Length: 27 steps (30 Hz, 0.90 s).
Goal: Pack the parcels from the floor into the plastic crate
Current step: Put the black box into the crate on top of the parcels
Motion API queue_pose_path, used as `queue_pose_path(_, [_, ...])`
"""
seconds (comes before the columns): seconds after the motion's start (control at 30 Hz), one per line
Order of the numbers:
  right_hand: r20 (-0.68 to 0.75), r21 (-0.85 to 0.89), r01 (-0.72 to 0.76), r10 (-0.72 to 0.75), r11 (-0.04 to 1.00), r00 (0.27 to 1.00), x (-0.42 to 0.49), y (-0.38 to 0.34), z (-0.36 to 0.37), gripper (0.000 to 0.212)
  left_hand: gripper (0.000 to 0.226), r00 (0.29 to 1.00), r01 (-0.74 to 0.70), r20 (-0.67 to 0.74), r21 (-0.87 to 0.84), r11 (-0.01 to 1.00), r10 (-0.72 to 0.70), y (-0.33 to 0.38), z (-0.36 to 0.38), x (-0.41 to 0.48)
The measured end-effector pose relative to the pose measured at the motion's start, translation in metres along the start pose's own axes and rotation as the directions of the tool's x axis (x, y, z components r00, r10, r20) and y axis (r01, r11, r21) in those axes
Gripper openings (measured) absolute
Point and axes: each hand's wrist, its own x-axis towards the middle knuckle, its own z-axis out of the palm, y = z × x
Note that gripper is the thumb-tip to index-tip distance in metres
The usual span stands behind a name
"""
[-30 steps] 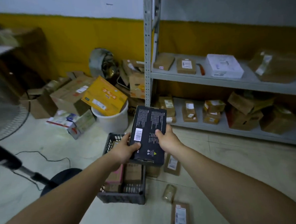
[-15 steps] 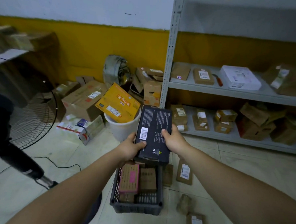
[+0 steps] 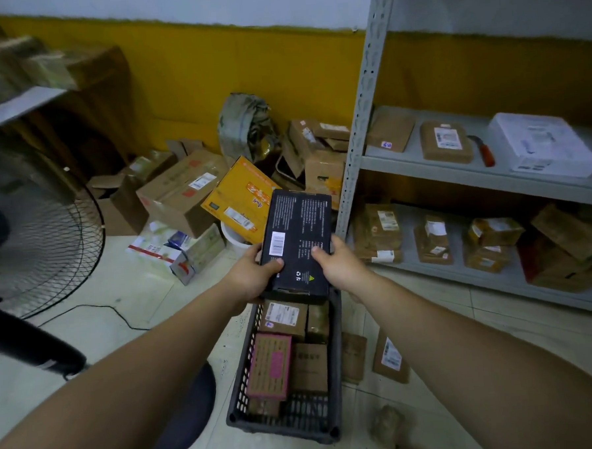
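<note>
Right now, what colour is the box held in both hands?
The box is black with white print and a barcode label; head view.

Pale tiled floor [image 3: 147,287], cluttered.
A dark plastic crate [image 3: 241,392] stood lower centre, a flat brown parcel [image 3: 354,357] just right of it, a labelled parcel [image 3: 390,355] beside that, and piled cartons [image 3: 179,192] upper centre.

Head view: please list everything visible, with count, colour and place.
plastic crate: one, dark grey, floor centre
black box: one, black, held above plastic crate's far end
pink box: one, pink, inside crate
brown parcels: at least three, brown, inside crate
flat parcels: two, brown, floor right of crate
bucket: one, white, floor behind black box
yellow box: one, yellow, tilted on bucket
fan: one, black, left
shelf rack: one, grey, right, stacked with cartons
white parcel: one, white, upper shelf
left hand: one, grips black box's left edge
right hand: one, grips black box's right edge
</note>
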Motion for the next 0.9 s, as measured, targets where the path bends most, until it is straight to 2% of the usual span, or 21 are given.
queue_pose_path(0.1, [-0.01,-0.001,-0.005,0.005,1.0,1.0,0.024,-0.01,0.007,0.041,0.052,1.0,0.021,-0.006,-0.033,0.999,-0.021,0.005,-0.013,0.024])
queue_pose_path(0.2, [-0.03,0.07,-0.024,0.026,0.997,0.999,0.047,-0.007,0.017,0.048,0.046,0.997,0.048,0.056,-0.019,0.999,-0.047,0.0,-0.028,0.049])
queue_pose_path(0.33, [-0.108,0.176,-0.082,0.102,0.981,0.989,0.076,0.019,0.032,0.064,0.037,0.984,0.067,0.162,0.05,0.996,-0.074,-0.022,-0.039,0.084])
queue_pose_path(0.43, [-0.182,0.254,-0.06,0.109,0.965,0.977,0.104,0.047,0.034,0.077,0.034,0.971,0.093,0.215,0.067,0.993,-0.105,-0.052,-0.044,0.119])
queue_pose_path(0.5, [-0.21,0.323,-0.064,0.138,0.944,0.968,0.128,0.072,0.034,0.068,0.034,0.971,0.117,0.207,0.016,0.993,-0.118,-0.077,-0.044,0.144])
queue_pose_path(0.57, [-0.244,0.359,-0.081,0.177,0.93,0.954,0.152,0.104,0.045,0.047,0.039,0.988,0.134,0.094,-0.102,0.986,-0.125,-0.111,-0.037,0.177])
queue_pose_path(0.63, [-0.293,0.4,-0.105,0.236,0.911,0.926,0.176,0.149,0.063,0.046,0.053,0.977,0.21,0.004,-0.21,0.955,-0.214,-0.156,-0.02,0.206])
queue_pose_path(0.67, [-0.321,0.405,-0.105,0.249,0.908,0.914,0.185,0.168,0.07,0.046,0.057,0.968,0.249,0.011,-0.217,0.944,-0.252,-0.175,-0.01,0.217])
queue_pose_path(0.77, [-0.365,0.286,-0.143,0.246,0.948,0.898,0.21,0.231,0.09,0.05,0.041,0.965,0.259,0.011,-0.211,0.943,-0.262,-0.24,0.025,0.257])
queue_pose_path(0.83, [-0.345,0.138,-0.19,0.227,0.972,0.911,0.226,0.268,0.095,0.05,0.042,0.972,0.217,-0.041,-0.229,0.949,-0.232,-0.274,0.039,0.281])
queue_pose_path(0.9, [-0.298,0.005,-0.17,0.164,0.985,0.94,0.246,0.306,0.101,0.05,0.046,0.975,0.158,-0.13,-0.174,0.972,-0.182,-0.309,0.05,0.309])
